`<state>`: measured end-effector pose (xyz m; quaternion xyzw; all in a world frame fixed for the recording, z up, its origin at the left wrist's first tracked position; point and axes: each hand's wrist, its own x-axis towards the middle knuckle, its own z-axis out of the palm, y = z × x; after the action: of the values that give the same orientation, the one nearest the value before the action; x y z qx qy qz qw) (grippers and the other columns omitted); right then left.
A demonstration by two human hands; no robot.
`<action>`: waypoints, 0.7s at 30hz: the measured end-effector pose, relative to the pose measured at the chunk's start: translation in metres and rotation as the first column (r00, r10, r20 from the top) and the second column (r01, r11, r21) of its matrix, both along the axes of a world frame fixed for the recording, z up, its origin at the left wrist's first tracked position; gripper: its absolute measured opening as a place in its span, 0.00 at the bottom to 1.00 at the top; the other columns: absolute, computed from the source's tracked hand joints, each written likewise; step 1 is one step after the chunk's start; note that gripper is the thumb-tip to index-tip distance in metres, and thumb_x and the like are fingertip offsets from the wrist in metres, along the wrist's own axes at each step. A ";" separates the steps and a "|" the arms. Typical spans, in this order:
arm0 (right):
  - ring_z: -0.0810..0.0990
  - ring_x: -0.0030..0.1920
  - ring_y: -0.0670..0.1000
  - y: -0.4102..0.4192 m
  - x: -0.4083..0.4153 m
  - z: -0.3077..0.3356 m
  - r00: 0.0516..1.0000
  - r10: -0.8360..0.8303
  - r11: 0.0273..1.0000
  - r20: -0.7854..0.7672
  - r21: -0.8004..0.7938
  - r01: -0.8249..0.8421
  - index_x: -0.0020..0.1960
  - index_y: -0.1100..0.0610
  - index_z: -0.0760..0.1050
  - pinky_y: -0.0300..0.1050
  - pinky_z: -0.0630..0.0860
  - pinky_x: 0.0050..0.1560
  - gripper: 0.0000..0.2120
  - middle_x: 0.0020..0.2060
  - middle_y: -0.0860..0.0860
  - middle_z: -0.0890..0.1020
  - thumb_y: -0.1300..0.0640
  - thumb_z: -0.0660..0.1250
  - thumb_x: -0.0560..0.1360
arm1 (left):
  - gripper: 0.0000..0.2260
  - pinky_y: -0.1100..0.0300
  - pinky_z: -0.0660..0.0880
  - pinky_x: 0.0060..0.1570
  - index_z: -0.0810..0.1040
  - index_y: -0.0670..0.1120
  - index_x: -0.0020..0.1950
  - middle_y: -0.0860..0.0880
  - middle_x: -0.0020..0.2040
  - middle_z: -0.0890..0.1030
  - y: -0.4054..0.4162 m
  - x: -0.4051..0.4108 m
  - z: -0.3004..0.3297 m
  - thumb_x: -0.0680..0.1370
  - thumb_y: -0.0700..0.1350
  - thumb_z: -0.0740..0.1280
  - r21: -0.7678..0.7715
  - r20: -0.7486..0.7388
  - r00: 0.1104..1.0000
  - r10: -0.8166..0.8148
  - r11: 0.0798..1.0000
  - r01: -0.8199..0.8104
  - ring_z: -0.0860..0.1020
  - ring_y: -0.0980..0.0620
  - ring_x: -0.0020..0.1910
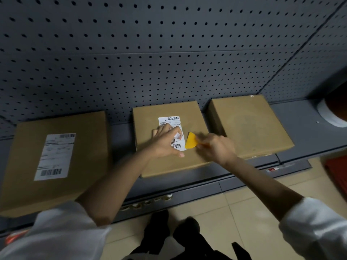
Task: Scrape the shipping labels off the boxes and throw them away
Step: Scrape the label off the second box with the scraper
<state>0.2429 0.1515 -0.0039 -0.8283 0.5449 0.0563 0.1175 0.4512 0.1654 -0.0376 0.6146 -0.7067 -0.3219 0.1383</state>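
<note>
Middle box (pixel 169 162) is the ref. R hand (pixel 216 149), fingers curled round the yellow scraper (pixel 190 141), sits at the shipping label's (pixel 170 121) right edge; blade points left at it. L hand (pixel 165 141) presses on the label, fingers pinching a lifted bit. Label's long axis runs near-to-far. Left box (pixel 56 156) label (pixel 54 156) untouched; right box (pixel 247 124) bare. Print: barcodes only, text unreadable.

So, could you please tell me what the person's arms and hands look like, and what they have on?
Both forearms are bare. White sleeves are pushed up near the elbows: the left sleeve and the right sleeve. The left hand and right hand are bare; no gloves, rings or watch show.
</note>
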 end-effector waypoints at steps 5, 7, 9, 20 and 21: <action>0.80 0.54 0.59 0.012 0.006 -0.007 0.995 -0.071 0.997 0.068 -0.026 0.073 0.60 0.46 0.77 0.48 0.74 0.46 0.15 0.52 0.52 0.80 0.43 0.62 0.76 | 0.26 0.52 0.59 0.63 0.67 0.56 0.49 0.53 0.53 0.65 0.001 0.000 0.001 0.59 0.59 0.77 0.003 0.001 1.000 -0.013 1.000 0.013 0.64 0.50 0.60; 0.80 0.53 0.59 0.012 0.013 -0.002 0.992 -0.060 0.997 0.110 -0.044 0.065 0.63 0.43 0.75 0.49 0.74 0.45 0.16 0.51 0.52 0.80 0.42 0.61 0.77 | 0.27 0.52 0.59 0.62 0.66 0.58 0.48 0.52 0.53 0.65 0.002 0.001 0.002 0.58 0.60 0.77 0.008 -0.001 1.000 -0.021 1.000 0.021 0.63 0.51 0.59; 0.80 0.53 0.59 0.007 0.013 0.006 0.985 -0.081 0.994 0.152 -0.058 0.090 0.65 0.40 0.73 0.49 0.75 0.46 0.17 0.51 0.51 0.79 0.43 0.62 0.77 | 0.27 0.53 0.58 0.61 0.65 0.60 0.47 0.53 0.53 0.65 0.002 0.001 0.003 0.57 0.61 0.77 0.012 -0.001 1.000 -0.019 1.000 0.019 0.62 0.51 0.59; 0.80 0.56 0.59 0.003 0.005 0.008 0.998 -0.051 0.998 -0.027 -0.034 0.050 0.65 0.43 0.74 0.47 0.75 0.49 0.17 0.57 0.52 0.80 0.44 0.62 0.77 | 0.29 0.51 0.58 0.63 0.64 0.58 0.48 0.53 0.53 0.63 0.000 0.001 -0.001 0.56 0.61 0.77 0.005 0.025 0.999 -0.024 1.000 0.024 0.63 0.49 0.61; 0.80 0.56 0.59 0.004 0.005 0.005 0.997 -0.066 0.997 -0.029 -0.040 0.065 0.64 0.45 0.75 0.47 0.74 0.49 0.17 0.57 0.52 0.80 0.44 0.62 0.77 | 0.29 0.50 0.58 0.63 0.64 0.59 0.47 0.53 0.52 0.63 0.000 0.000 -0.002 0.56 0.61 0.77 0.003 0.026 0.999 -0.022 1.000 0.022 0.63 0.49 0.61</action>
<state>0.2479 0.1560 0.0011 -0.8111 0.5746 0.0545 0.0949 0.4517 0.1653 -0.0394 0.6110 -0.7149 -0.3163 0.1246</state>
